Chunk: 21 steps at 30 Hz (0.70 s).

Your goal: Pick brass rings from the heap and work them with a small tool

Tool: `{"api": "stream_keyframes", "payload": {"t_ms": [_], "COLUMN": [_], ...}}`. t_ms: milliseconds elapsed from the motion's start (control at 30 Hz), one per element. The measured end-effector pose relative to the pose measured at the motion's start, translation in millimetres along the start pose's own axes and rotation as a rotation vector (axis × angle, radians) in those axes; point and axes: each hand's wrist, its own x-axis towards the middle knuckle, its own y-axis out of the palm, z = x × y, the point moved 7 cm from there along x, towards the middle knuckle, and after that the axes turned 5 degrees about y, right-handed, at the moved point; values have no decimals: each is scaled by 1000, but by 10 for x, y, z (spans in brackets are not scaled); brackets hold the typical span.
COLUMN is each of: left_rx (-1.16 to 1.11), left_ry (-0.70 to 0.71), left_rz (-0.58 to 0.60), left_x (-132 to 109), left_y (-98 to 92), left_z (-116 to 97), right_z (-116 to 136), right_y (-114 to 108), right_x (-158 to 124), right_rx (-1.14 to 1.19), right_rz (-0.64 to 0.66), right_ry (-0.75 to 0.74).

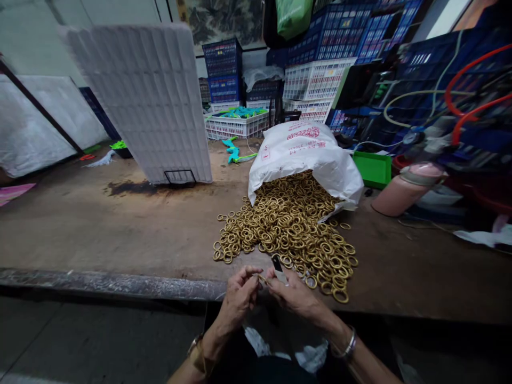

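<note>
My left hand [241,292] is closed in a pinch on one brass-coloured ring [262,278] near the table's front edge. My right hand [294,292] meets it from the other side, its fingertips by the same ring. In the right hand sits a small flat tool [279,269], black at the upper end and pale grey below, which looks like a knife; the fingers hide part of it. Just beyond both hands spreads a heap of brass-coloured rings [280,226]. The rings spill from the mouth of a white woven sack [298,152] with red print, lying on its side.
A tall white ribbed panel [144,101] stands upright at the left. Teal and green plastic pieces [232,152] lie behind, before a white crate [236,128]. To the right are a green tray [372,169] and a pink cylinder [406,186]. Blue crates [336,32] are stacked at the back.
</note>
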Motion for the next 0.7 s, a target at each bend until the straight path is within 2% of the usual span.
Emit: {"api": "stream_keyframes", "payload": {"t_ms": [100, 200, 300, 400, 467, 567, 700], "left_rx": [45, 106, 247, 313, 267, 152, 40], "left_ry": [14, 102, 229, 295, 244, 67, -64], "left_rz": [19, -31, -62, -46, -28, 10, 36], "left_x": [-19, -45, -81, -106, -101, -86, -98], "left_y": [23, 5, 7, 45, 58, 64, 65], "left_z": [-51, -125, -212, -260, -228, -98, -1], "right_z": [-82, -132, -150, -97, -44, 41, 69], "right_y": [82, 97, 44, -30, -63, -92, -88], "right_x": [-1, 13, 38, 59, 62, 56, 53], "right_rx": [179, 240, 154, 1, -78, -198, -292], "right_rz": [59, 55, -35, -158, -220, -287, -306], "right_ry": [70, 117, 131, 65, 13, -64, -101]}}
